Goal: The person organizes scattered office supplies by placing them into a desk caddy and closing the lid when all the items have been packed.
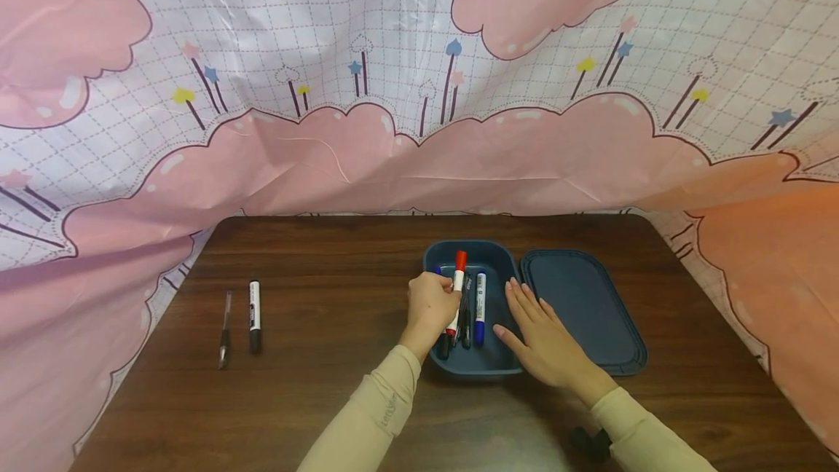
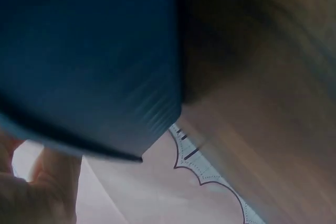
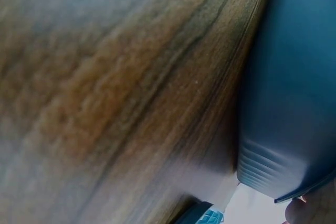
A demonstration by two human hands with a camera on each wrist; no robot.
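My left hand pinches a red-capped whiteboard marker, tilted over the left part of a dark blue plastic box. Inside the box lie a blue marker, black pens and a black-ended marker, partly covered by that hand. Straight-fingered, my right hand lies at the right rim, fingertips by the edge. The left wrist view shows the box's outer wall with part of the left hand below it. In the right wrist view, fingers appear at the rim.
Right of the box lies its dark blue lid, flat on the brown wooden table. Far left, a clear pen lies beside a black-and-white marker. A small black object sits by the right sleeve. A patterned curtain hangs behind.
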